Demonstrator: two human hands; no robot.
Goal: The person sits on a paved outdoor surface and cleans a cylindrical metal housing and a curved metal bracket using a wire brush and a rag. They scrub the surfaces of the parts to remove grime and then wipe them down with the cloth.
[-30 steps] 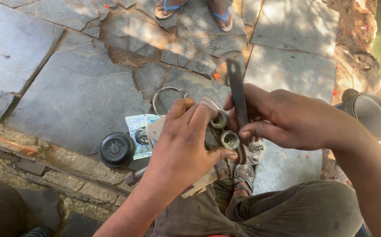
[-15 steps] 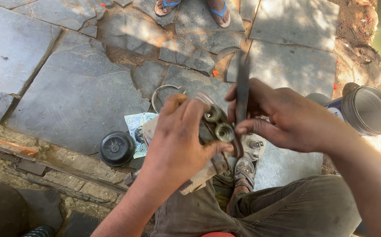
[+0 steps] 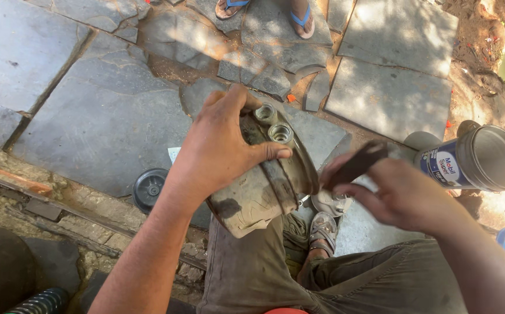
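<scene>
I have the left hand wrapped over the top of a grimy grey metal housing with two round threaded ports, fingers curled around its upper rim and thumb pressed along the side near the ports. The part sits above my lap, propped against the knee of the olive trousers. The right hand pinches a dark flat metal tool between thumb and fingers, its tip close to the housing's edge; the hand is blurred, so I cannot tell whether the tip touches.

Risk as I judge it: the housing looks heavy and greasy, and a one-handed hold from above could slip, dropping it onto the sandalled foot just below (that foot sits right under the load). If the tool skids off the rim, it could jab toward the left thumb, which lies near its path. The open blue-and-white metal can stands near the right elbow on the grey flagstones; a backward swing might knock it over. A black round cap lies just beside the left forearm.
</scene>
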